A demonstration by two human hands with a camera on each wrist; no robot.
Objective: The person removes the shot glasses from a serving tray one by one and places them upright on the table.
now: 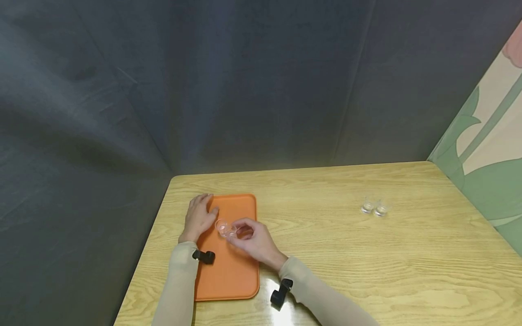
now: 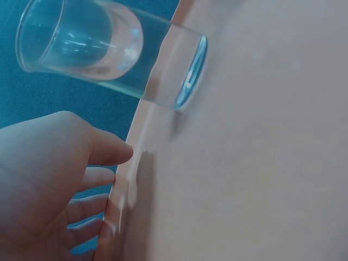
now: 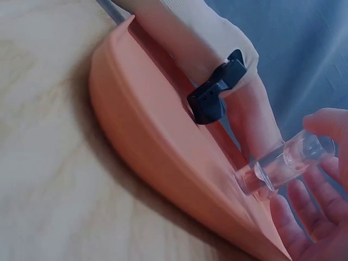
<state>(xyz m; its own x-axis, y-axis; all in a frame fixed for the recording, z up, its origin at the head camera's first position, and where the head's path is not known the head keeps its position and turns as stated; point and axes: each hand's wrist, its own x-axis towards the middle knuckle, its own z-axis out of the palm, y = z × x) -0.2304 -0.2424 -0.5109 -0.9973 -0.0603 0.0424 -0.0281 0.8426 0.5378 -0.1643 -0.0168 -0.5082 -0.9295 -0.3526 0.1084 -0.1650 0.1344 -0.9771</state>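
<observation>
On the orange tray [image 1: 228, 280], clear glass cups [image 1: 222, 227] overlap in the head view; I cannot tell whether one is inside the other or beside it. My right hand [image 1: 257, 240] pinches a glass cup [image 3: 304, 152] between thumb and fingers, over the tray. My left hand [image 1: 198, 219] lies at the tray's far left edge, its fingers relaxed and holding nothing. A tall clear cup [image 2: 168, 65] stands just past the left thumb in the left wrist view, apart from it, with a second rounded base visible through its wall.
Two more clear glass cups [image 1: 374, 208] stand close together on the right part of the wooden table [image 1: 326, 253]. Dark cloth [image 1: 261, 90] hangs behind the table and along its left side. A painted wall panel [image 1: 489, 149] borders the right.
</observation>
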